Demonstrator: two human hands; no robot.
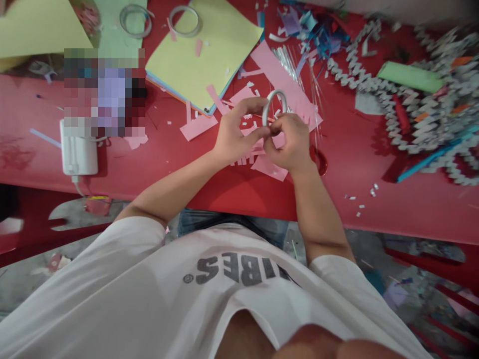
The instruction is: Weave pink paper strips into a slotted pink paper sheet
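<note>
Above the red table, both hands are closed on one narrow roll of tape, held upright on its edge. My left hand pinches the roll's left side between thumb and fingers. At its lower right, the fingers of my right hand are pressed together close by the left thumb; whether they grip the roll itself or a tape end is hidden. Beneath the hands lie pink paper strips and scraps. A larger pink strip extends behind the roll.
A stack of yellow paper lies behind my hands, with a second tape roll on it. Farther left is another tape roll. A white power bank with a cable sits at left. Grey folded paper chains and a green paper roll fill the right.
</note>
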